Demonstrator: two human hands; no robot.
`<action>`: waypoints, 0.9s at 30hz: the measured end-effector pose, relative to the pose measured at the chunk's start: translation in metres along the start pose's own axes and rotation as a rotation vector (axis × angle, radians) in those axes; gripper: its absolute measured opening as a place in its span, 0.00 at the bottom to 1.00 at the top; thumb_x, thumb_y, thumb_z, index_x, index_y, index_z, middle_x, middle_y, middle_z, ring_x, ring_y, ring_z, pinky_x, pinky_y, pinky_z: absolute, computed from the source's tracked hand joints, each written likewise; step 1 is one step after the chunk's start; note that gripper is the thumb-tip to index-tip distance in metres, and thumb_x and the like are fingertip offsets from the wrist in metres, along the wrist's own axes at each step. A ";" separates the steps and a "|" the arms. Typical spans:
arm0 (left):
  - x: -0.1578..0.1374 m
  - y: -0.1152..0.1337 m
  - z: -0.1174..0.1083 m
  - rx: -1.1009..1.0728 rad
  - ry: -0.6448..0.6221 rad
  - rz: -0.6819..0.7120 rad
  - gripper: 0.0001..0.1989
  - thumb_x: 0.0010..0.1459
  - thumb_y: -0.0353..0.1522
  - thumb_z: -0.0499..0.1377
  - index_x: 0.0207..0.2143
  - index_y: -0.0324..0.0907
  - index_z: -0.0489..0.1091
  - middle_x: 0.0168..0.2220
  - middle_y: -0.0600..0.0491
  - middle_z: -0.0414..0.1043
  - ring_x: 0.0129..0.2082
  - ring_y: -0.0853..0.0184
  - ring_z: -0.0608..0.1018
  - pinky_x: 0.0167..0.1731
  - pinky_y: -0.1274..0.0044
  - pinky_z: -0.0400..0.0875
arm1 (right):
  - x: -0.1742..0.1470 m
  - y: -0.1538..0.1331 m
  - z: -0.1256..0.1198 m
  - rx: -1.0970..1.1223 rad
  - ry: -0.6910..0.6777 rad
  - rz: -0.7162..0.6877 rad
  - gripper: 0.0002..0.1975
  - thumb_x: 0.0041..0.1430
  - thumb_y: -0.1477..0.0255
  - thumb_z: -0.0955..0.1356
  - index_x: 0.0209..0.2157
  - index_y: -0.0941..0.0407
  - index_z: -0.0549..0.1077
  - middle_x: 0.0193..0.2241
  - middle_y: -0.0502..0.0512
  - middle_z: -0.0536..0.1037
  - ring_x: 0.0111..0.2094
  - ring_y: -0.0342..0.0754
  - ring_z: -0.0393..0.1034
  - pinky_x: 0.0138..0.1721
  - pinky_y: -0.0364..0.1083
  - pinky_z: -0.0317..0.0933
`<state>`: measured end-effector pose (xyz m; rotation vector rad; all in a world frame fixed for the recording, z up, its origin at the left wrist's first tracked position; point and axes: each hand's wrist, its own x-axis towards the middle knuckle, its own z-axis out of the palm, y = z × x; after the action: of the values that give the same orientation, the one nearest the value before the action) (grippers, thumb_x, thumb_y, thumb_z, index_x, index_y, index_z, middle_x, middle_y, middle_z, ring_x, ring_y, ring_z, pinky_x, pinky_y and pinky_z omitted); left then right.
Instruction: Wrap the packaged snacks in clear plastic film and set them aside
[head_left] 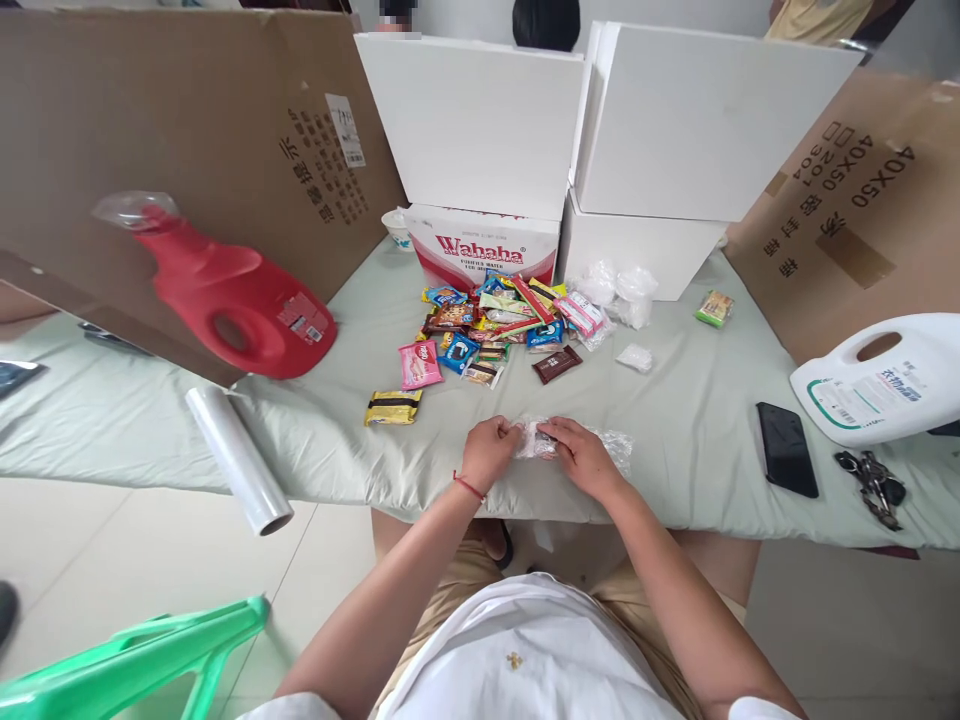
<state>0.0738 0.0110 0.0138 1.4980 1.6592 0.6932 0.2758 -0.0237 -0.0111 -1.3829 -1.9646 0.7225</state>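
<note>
Near the table's front edge, a crinkled piece of clear plastic wrap (618, 450) lies between and beyond my hands. My left hand (489, 452) pinches its left end with thumb and fingers. From the other side, my right hand (583, 456) has its fingers closed on the wrap's middle. A small dark item shows partly under the right fingertips; its kind is hidden. Beyond my hands lie a dark brown snack packet (557, 364), a yellow snack packet (393, 408) and a small wad of clear plastic (634, 357).
A pile of wrapped snacks (495, 310) sits before a Wahaha carton (484, 245). On the left are a red jug (240, 300) and a plastic film roll (238, 460). A phone (786, 450), keys (872, 488) and a white detergent bottle (885, 380) lie right. Cardboard panels (202, 120) border the table.
</note>
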 end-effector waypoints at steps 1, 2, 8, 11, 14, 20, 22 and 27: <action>0.003 0.000 0.003 -0.023 0.003 0.012 0.15 0.58 0.39 0.59 0.21 0.44 0.64 0.19 0.58 0.64 0.22 0.69 0.66 0.25 0.77 0.56 | -0.001 0.000 0.000 -0.007 -0.001 0.002 0.27 0.62 0.82 0.60 0.57 0.51 0.76 0.58 0.59 0.75 0.58 0.50 0.72 0.61 0.54 0.66; 0.005 0.001 0.007 -0.044 0.005 0.025 0.14 0.59 0.39 0.57 0.22 0.44 0.65 0.20 0.58 0.64 0.22 0.69 0.67 0.25 0.77 0.57 | -0.001 0.000 0.001 -0.013 0.000 0.003 0.27 0.62 0.82 0.60 0.58 0.51 0.76 0.58 0.59 0.74 0.58 0.50 0.72 0.61 0.54 0.65; 0.000 0.003 0.026 -0.134 -0.053 0.207 0.13 0.62 0.33 0.54 0.26 0.42 0.73 0.30 0.54 0.71 0.33 0.68 0.75 0.37 0.77 0.68 | -0.001 0.001 0.001 -0.027 0.011 -0.007 0.27 0.61 0.82 0.60 0.57 0.51 0.77 0.57 0.58 0.76 0.57 0.51 0.72 0.61 0.54 0.66; -0.006 -0.005 0.029 -0.147 -0.074 0.293 0.12 0.64 0.31 0.54 0.35 0.42 0.78 0.34 0.52 0.72 0.36 0.67 0.75 0.40 0.76 0.69 | -0.001 0.000 0.000 0.019 0.022 0.014 0.28 0.63 0.80 0.60 0.61 0.52 0.72 0.58 0.59 0.76 0.58 0.51 0.72 0.60 0.54 0.66; -0.008 -0.016 0.030 -0.077 -0.078 0.477 0.15 0.67 0.32 0.54 0.49 0.45 0.78 0.38 0.50 0.71 0.40 0.64 0.74 0.44 0.72 0.70 | -0.001 -0.002 -0.002 0.073 0.034 0.108 0.31 0.65 0.76 0.61 0.69 0.52 0.60 0.57 0.60 0.77 0.54 0.52 0.74 0.57 0.55 0.67; -0.006 -0.023 0.035 0.238 -0.068 0.608 0.20 0.70 0.40 0.53 0.60 0.47 0.73 0.39 0.48 0.67 0.42 0.60 0.70 0.44 0.69 0.69 | -0.002 -0.005 -0.024 0.343 0.076 0.322 0.32 0.63 0.65 0.65 0.67 0.51 0.60 0.62 0.61 0.72 0.25 0.42 0.67 0.33 0.47 0.68; -0.007 -0.023 0.036 0.271 -0.076 0.619 0.21 0.70 0.40 0.53 0.61 0.47 0.71 0.40 0.48 0.66 0.42 0.61 0.70 0.44 0.69 0.69 | -0.005 0.003 -0.041 0.315 0.206 0.373 0.29 0.63 0.61 0.65 0.64 0.53 0.64 0.61 0.61 0.73 0.25 0.42 0.65 0.33 0.47 0.66; -0.009 -0.022 0.035 0.282 -0.074 0.641 0.21 0.71 0.39 0.52 0.62 0.47 0.70 0.42 0.48 0.65 0.42 0.61 0.69 0.45 0.69 0.68 | -0.017 0.029 -0.076 -0.172 0.311 0.459 0.28 0.60 0.53 0.65 0.54 0.58 0.73 0.43 0.62 0.80 0.43 0.56 0.69 0.51 0.56 0.62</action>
<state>0.0907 -0.0054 -0.0214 2.2694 1.2466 0.7369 0.3549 -0.0254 0.0140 -1.9554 -1.5094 0.5007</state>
